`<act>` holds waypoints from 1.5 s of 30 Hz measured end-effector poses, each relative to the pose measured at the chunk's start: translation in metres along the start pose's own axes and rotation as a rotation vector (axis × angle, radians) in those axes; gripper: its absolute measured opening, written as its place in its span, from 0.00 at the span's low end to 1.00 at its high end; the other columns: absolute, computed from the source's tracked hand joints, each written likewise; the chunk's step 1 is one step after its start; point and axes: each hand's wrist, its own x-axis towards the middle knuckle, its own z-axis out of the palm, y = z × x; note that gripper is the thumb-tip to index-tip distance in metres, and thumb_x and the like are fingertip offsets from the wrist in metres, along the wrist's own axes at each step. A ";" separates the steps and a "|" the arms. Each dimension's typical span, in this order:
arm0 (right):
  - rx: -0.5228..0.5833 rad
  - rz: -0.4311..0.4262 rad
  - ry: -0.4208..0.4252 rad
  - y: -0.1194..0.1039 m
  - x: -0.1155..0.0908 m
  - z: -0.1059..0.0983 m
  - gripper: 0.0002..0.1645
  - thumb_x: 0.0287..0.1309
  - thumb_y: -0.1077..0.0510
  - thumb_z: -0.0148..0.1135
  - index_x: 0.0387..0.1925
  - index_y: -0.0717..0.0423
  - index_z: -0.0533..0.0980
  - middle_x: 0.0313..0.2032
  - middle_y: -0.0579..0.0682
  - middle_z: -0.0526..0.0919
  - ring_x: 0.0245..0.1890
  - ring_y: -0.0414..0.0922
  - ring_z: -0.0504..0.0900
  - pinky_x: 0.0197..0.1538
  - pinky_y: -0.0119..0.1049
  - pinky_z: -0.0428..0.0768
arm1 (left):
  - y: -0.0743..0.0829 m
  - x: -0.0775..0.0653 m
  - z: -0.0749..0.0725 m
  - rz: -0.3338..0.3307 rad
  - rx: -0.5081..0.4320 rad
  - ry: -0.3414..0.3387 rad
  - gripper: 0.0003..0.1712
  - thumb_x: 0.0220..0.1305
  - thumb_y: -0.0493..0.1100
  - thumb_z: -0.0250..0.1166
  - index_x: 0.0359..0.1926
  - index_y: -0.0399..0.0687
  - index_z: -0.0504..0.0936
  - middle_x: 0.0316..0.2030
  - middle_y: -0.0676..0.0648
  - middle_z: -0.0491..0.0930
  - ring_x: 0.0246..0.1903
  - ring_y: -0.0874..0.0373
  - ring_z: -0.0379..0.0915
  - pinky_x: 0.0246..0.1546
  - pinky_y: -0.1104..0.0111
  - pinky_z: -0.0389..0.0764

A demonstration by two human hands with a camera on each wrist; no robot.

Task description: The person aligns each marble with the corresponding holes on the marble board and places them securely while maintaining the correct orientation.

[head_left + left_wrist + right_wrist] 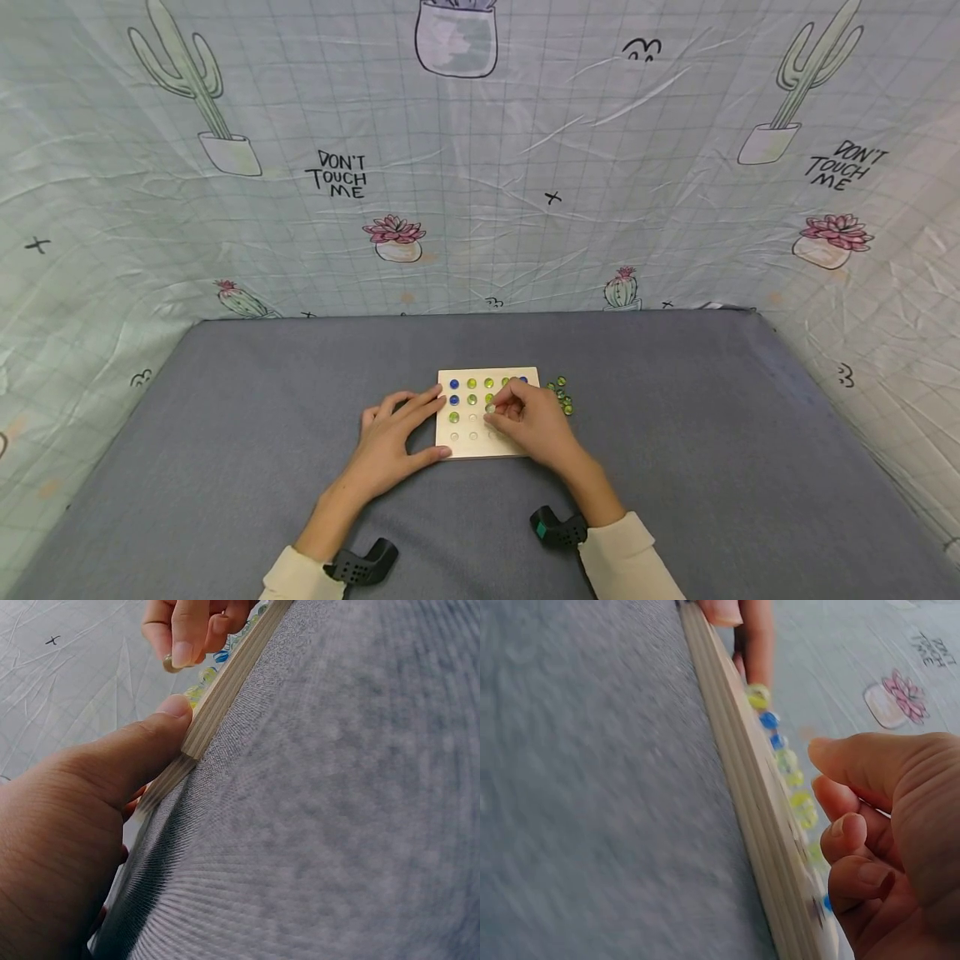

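Observation:
A pale wooden board (480, 451) with rows of round hollows lies on the grey cloth. Blue marbles (453, 384) and yellow-green marbles (472, 384) sit in its upper rows, and one green marble (453, 417) is at the left of the third row. My left hand (386, 446) rests at the board's left side, fingers spread and fairly straight, thumb (172, 709) on its near corner. Over the middle of the board, my right hand (536, 421) pinches a greenish marble (171, 664) between thumb and finger. That hand hides the board's right part.
Several loose green marbles (562, 396) lie just right of the board, partly behind the right hand. Grey cloth (675, 433) covers the table. A printed cactus curtain (480, 183) hangs behind it, and each wrist wears a black camera band (363, 565).

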 end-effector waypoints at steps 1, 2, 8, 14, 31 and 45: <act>0.001 -0.008 0.004 -0.001 0.000 0.002 0.10 0.47 0.62 0.75 0.29 0.54 0.79 0.21 0.39 0.75 0.19 0.35 0.69 0.23 0.30 0.69 | 0.000 0.000 0.000 0.000 -0.001 0.002 0.41 0.53 0.62 0.69 0.67 0.55 0.71 0.68 0.54 0.64 0.61 0.51 0.58 0.45 0.51 0.54; 0.000 -0.016 0.008 -0.002 0.000 0.003 0.10 0.47 0.63 0.75 0.29 0.54 0.79 0.21 0.39 0.75 0.18 0.35 0.69 0.23 0.30 0.68 | 0.000 0.000 0.000 0.001 -0.003 0.004 0.41 0.53 0.62 0.69 0.67 0.55 0.71 0.68 0.54 0.64 0.61 0.51 0.58 0.45 0.51 0.54; -0.002 -0.031 0.001 -0.007 -0.001 0.012 0.09 0.48 0.63 0.74 0.30 0.53 0.80 0.22 0.38 0.76 0.18 0.34 0.66 0.23 0.30 0.67 | 0.000 -0.001 0.000 0.007 -0.013 0.007 0.42 0.52 0.62 0.70 0.67 0.55 0.71 0.68 0.54 0.64 0.60 0.51 0.58 0.45 0.52 0.53; -0.049 -0.009 -0.003 -0.008 -0.001 0.018 0.08 0.49 0.62 0.74 0.31 0.51 0.80 0.23 0.37 0.77 0.15 0.33 0.64 0.21 0.29 0.64 | 0.001 -0.001 0.000 0.002 -0.010 -0.002 0.42 0.53 0.62 0.69 0.67 0.56 0.71 0.68 0.55 0.64 0.60 0.52 0.58 0.45 0.53 0.53; -0.177 -0.029 0.052 -0.013 -0.004 0.023 0.06 0.49 0.62 0.73 0.29 0.52 0.81 0.21 0.37 0.74 0.16 0.32 0.64 0.22 0.31 0.65 | 0.002 -0.002 0.001 0.019 0.005 0.028 0.41 0.53 0.62 0.69 0.66 0.55 0.72 0.67 0.54 0.65 0.60 0.52 0.59 0.44 0.52 0.54; -0.138 -0.027 0.020 -0.016 -0.005 0.014 0.04 0.53 0.62 0.70 0.33 0.54 0.81 0.21 0.38 0.74 0.17 0.34 0.66 0.23 0.31 0.67 | 0.003 -0.003 0.003 0.016 0.001 0.025 0.42 0.53 0.63 0.69 0.67 0.55 0.71 0.68 0.54 0.64 0.60 0.52 0.59 0.45 0.52 0.54</act>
